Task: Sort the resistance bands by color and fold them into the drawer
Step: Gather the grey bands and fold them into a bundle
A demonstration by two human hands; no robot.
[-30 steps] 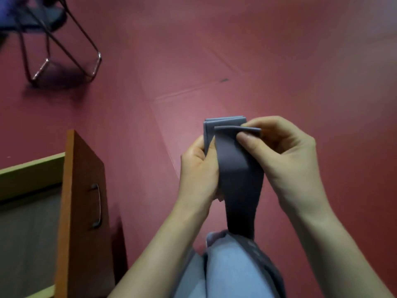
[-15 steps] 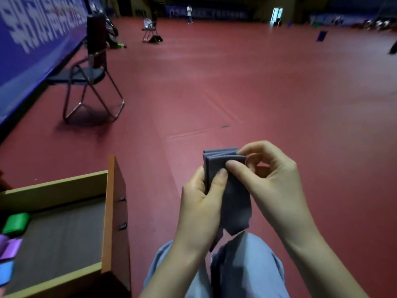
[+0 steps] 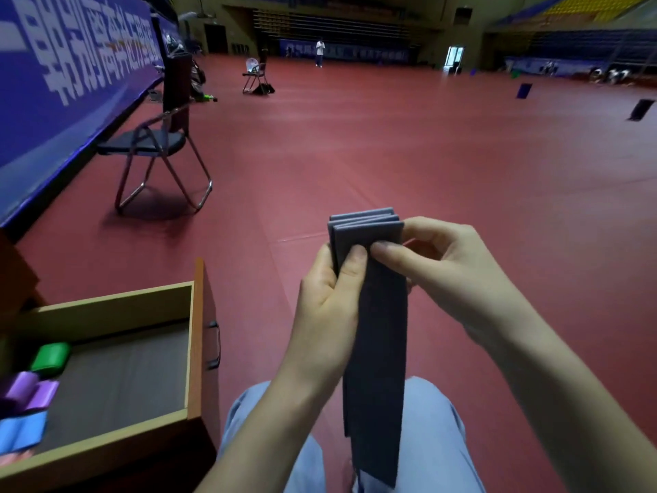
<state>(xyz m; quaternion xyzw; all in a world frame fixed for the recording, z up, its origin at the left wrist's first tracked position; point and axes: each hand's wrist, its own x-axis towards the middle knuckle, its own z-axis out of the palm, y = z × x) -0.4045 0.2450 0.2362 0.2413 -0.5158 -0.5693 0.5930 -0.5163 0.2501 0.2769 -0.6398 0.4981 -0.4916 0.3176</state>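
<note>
I hold a grey resistance band (image 3: 377, 332) upright in front of me, its top folded into several stacked layers and its loose tail hanging down over my lap. My left hand (image 3: 329, 307) grips the folded stack from the left, thumb pressed on the front. My right hand (image 3: 437, 268) pinches the same stack from the right with thumb and fingers. At lower left stands an open wooden drawer (image 3: 197, 336) holding a folded green band (image 3: 49, 357), a purple band (image 3: 32, 391) and a blue band (image 3: 21, 432) along its left side.
A folding metal chair (image 3: 160, 151) stands on the red floor beyond the drawer, beside a blue banner wall (image 3: 60, 76). Another chair (image 3: 256, 78) and a standing person (image 3: 320, 51) are far off. My knees in light blue trousers (image 3: 437, 439) are below my hands.
The view has tilted up from the floor to the hall, bringing the drawer's inside into sight. Both hands kept the grey band, and a longer tail now hangs below the folded stack.
</note>
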